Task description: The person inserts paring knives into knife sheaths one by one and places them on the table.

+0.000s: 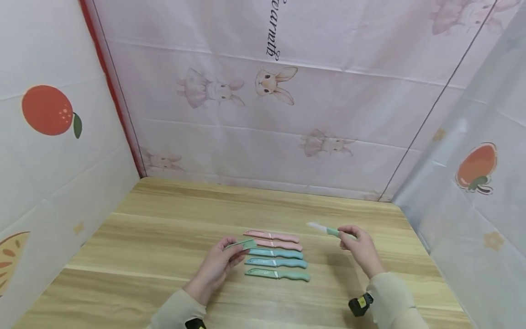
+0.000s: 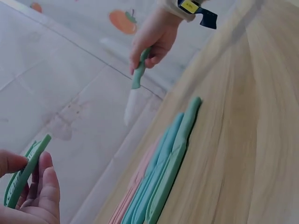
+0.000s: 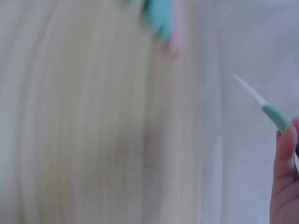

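Note:
My left hand (image 1: 215, 261) pinches a green knife sheath (image 1: 249, 244) between thumb and fingers, above the left ends of a row of knives. My right hand (image 1: 362, 250) grips a paring knife by its green handle (image 1: 333, 232), to the right of the row. Its bare white blade (image 3: 250, 88) points up and left in the right wrist view. The sheath and this knife are apart. In the row lie two pink knives (image 1: 283, 237), two blue knives (image 1: 291, 263) and one green knife (image 1: 293, 275), all in sheaths, handles to the right. The left hand partly covers the second pink one.
The wooden table (image 1: 164, 219) carries the row near its middle. Behind it hangs a pink curtain (image 1: 230, 146) with rabbit prints. White fruit-printed sheets stand at the left (image 1: 37, 173) and right (image 1: 464, 214) sides.

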Tool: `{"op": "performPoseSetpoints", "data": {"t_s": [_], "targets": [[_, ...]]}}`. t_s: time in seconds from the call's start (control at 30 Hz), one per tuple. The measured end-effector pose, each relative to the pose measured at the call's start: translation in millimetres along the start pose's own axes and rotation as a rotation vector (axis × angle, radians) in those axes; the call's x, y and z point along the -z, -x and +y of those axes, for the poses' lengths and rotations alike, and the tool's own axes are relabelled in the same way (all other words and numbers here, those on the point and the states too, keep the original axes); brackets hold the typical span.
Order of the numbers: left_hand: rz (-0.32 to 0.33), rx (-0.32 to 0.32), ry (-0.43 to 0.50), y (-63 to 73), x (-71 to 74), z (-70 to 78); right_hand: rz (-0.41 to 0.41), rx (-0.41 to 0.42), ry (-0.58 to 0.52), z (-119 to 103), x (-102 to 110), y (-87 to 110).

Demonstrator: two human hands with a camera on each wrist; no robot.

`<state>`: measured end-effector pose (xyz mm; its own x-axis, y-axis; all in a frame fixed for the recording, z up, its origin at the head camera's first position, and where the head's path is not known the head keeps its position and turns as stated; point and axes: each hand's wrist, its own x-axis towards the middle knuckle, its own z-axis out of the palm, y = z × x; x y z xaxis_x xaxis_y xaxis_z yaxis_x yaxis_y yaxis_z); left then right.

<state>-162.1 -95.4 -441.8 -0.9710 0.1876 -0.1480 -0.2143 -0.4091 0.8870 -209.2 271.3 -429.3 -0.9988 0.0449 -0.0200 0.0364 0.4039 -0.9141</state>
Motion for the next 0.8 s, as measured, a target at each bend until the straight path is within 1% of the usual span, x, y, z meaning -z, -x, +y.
{"op": "performPoseSetpoints", "data": {"t_s": [0.07, 0.23, 0.3, 0.4, 0.47, 0.57, 0.67, 0.7, 0.8], "targets": [[0.000, 0.006, 0.026, -1.3, -3.3, -2.6, 0.040, -0.014, -0.148, -7, -9, 4.9], [0.036, -0.012, 0.081, -4.1, -13.7, -7.8, 0.171, -0.061, -0.570, -25, -33, 17.1], [0.040, -0.019, 0.098, -4.6, -18.1, -9.2, 0.206, -0.067, -0.690, -31, -41, 22.2], [0.053, -0.009, 0.113, -4.7, -23.5, -10.5, 0.230, -0.045, -0.721, -37, -54, 30.8], [0.063, 0.002, 0.095, -4.6, -25.8, -10.9, 0.231, -0.016, -0.707, -40, -61, 36.5], [0.063, 0.003, 0.019, -5.1, -26.9, -11.2, 0.230, 0.032, -0.694, -41, -70, 43.1], [0.055, -0.005, -0.056, -6.0, -26.5, -11.3, 0.238, 0.049, -0.708, -41, -77, 46.6], [0.051, -0.008, -0.075, -6.1, -26.3, -11.4, 0.241, 0.051, -0.713, -41, -78, 47.3], [0.041, 0.004, -0.091, -5.9, -26.5, -11.2, 0.238, 0.047, -0.725, -40, -82, 48.5]]}}
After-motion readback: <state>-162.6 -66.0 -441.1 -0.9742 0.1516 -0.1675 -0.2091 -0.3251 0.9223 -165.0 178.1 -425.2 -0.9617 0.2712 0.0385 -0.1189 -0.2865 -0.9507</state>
